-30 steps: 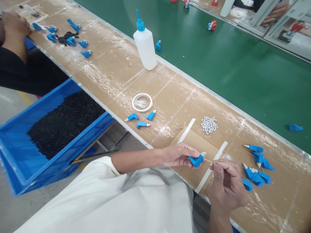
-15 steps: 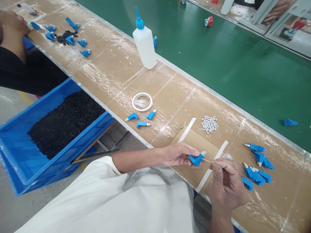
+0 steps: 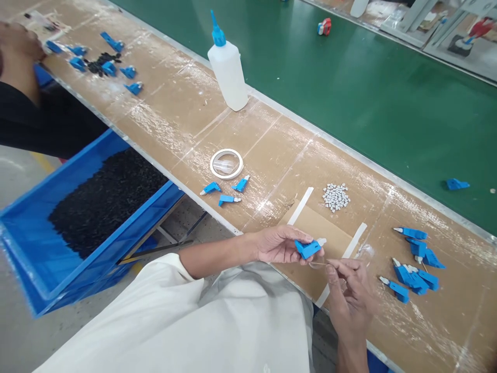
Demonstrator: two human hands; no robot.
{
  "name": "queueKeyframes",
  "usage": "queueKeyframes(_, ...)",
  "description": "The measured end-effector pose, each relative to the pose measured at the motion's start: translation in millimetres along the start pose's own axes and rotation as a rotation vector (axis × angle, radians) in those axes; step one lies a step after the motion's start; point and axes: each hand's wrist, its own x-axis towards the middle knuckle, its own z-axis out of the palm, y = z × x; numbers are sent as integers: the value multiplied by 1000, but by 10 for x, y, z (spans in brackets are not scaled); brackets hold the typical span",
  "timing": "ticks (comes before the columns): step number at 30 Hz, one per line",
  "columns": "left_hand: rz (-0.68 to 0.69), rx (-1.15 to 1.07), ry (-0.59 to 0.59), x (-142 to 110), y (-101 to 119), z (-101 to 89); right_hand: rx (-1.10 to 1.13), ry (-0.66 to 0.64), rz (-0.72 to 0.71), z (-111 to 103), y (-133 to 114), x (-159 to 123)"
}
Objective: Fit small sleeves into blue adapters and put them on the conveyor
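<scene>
My left hand (image 3: pixel 278 245) pinches a small blue plastic part (image 3: pixel 308 249) with a pale whitish tip, over a brown card sheet (image 3: pixel 322 228). My right hand (image 3: pixel 351 292) grips a thin wooden stick (image 3: pixel 320 264) between thumb and fingers. The stick's end lies just below the blue part, near my left fingertips; whether it touches them I cannot tell. Beyond the card lies a pile of small light grey pieces (image 3: pixel 336 197). More blue parts (image 3: pixel 417 280) with pale tips are grouped to the right of my right hand.
Three blue parts (image 3: pixel 227 199) lie by a tape roll (image 3: pixel 227 164). A white squeeze bottle (image 3: pixel 229 72) stands near the green belt (image 3: pixel 349 88). A blue crate (image 3: pixel 42 269) of black pieces sits below the table edge. At far left is another person's hand (image 3: pixel 19 44).
The stick has come away from the blue part, and my right hand has shifted left and slightly down. My left hand has turned the part, so its side now shows.
</scene>
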Motion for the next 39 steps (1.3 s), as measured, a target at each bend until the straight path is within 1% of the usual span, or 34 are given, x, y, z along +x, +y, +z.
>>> queueKeyframes(2, 17, 3, 8, -25, 15, 7, -58, -65, -39, 13, 5, -20)
queueKeyframes(4, 37, 6, 30, -59, 45, 21, -114, -87, -70, -20, 1, -11)
queueKeyframes(7, 58, 15, 55, -122, 110, 37, -218, -23, -43, -139, 22, 132)
queueKeyframes(10, 82, 22, 96, -169, 167, 40, -301, 60, 64, -260, 154, 500)
queueKeyframes(11, 90, 22, 110, -178, 179, 38, -331, 56, 103, -283, 229, 662)
queueKeyframes(12, 100, 21, 119, -184, 188, 37, -354, 36, 137, -293, 313, 832)
queueKeyframes(13, 109, 19, 119, -188, 193, 35, -384, -16, 154, -291, 402, 999)
queueKeyframes(15, 122, 21, 104, -195, 200, 32, -433, -106, 144, -261, 567, 1289)
queueKeyframes(17, 131, 22, 99, -205, 209, 31, -461, -162, 119, -213, 677, 1486)
queueKeyframes(19, 140, 20, 117, -219, 222, 34, -494, -202, 95, -170, 719, 1590)
queueKeyframes(25, 150, 31, 143, -246, 264, 60, -653, -341, 62, -90, 623, 1696)
queueKeyframes(33, 159, 31, 175, -254, 257, 49, -993, -549, 63, 9, 365, 1824)
queueKeyframes(36, 157, 33, 156, -245, 249, 57, -1042, -608, 69, 56, 297, 1894)
queueKeyframes(39, 166, 18, 150, -240, 240, 75, -1018, -611, 65, 24, 250, 1946)
